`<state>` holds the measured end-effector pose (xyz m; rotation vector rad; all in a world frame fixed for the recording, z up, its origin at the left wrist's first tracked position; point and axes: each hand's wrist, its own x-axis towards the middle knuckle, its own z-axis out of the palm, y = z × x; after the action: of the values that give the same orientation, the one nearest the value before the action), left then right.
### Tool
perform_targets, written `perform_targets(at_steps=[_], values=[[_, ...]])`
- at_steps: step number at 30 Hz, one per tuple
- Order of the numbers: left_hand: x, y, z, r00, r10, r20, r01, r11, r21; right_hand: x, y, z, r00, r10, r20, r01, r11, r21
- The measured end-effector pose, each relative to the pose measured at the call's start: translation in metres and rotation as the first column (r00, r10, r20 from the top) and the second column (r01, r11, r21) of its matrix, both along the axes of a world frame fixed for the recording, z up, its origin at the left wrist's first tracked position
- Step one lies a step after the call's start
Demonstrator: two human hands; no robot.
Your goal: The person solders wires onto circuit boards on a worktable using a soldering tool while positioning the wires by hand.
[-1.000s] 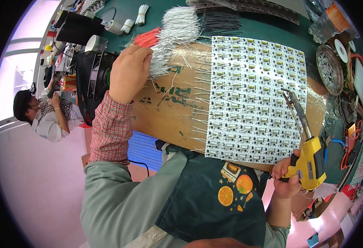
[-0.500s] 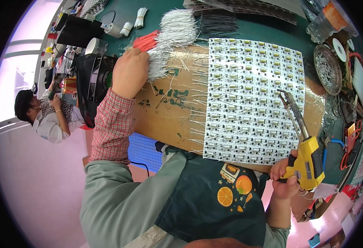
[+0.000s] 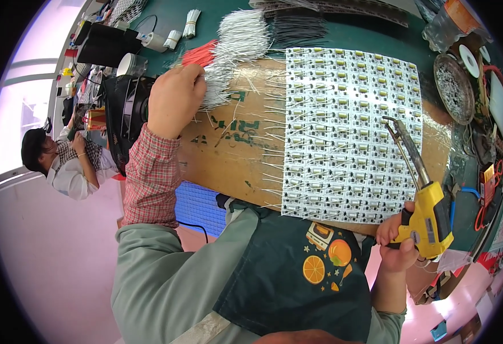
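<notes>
In my right hand [image 3: 396, 243] I hold a yellow soldering gun [image 3: 426, 226], its metal tip and thin feed tube reaching up over a white sheet of circuit boards [image 3: 352, 137]. Rows of small components cover the sheet, and pale wires stick out along its left edge. My left hand [image 3: 176, 100] is curled at the near left of a heap of cut wires, its fingertips mostly hidden. Red wires [image 3: 200, 54] lie just beyond its knuckles, with white wires [image 3: 242, 37] beside them. Whether a wire is pinched in those fingers cannot be made out.
Brown cardboard [image 3: 223, 166] lies under the sheet on the green table [image 3: 205, 49]. Black wires [image 3: 300, 30] are at the back. To the right stands a round dish of grey-white bits [image 3: 454, 89]. A black fan-like device [image 3: 128, 114] is left of my hand; another person [image 3: 62, 160] sits farther left.
My left hand has shifted slightly left and stays curled at the wire heap. The soldering gun remains in my right hand, nearly in the same place. The whole view has moved a little.
</notes>
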<state>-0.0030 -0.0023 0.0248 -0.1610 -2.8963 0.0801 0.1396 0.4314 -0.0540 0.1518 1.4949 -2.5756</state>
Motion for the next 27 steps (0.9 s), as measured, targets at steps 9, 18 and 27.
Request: perform_targets(at_steps=[9,18,27], values=[[-0.006,0.024,0.015,0.957,-0.217,0.193,0.232,0.971,-0.057,0.0,-0.001,0.002,1.0,0.004,0.018,-0.004,1.0,-0.008],[-0.025,0.048,0.037,0.883,-0.311,0.352,0.446,0.79,-0.42,0.001,-0.001,0.003,1.0,-0.009,0.024,0.009,1.0,-0.015],[-0.032,0.043,0.027,0.845,-0.295,0.447,0.487,0.77,-0.412,0.001,-0.002,0.004,0.999,-0.022,0.037,0.022,1.0,-0.006]])
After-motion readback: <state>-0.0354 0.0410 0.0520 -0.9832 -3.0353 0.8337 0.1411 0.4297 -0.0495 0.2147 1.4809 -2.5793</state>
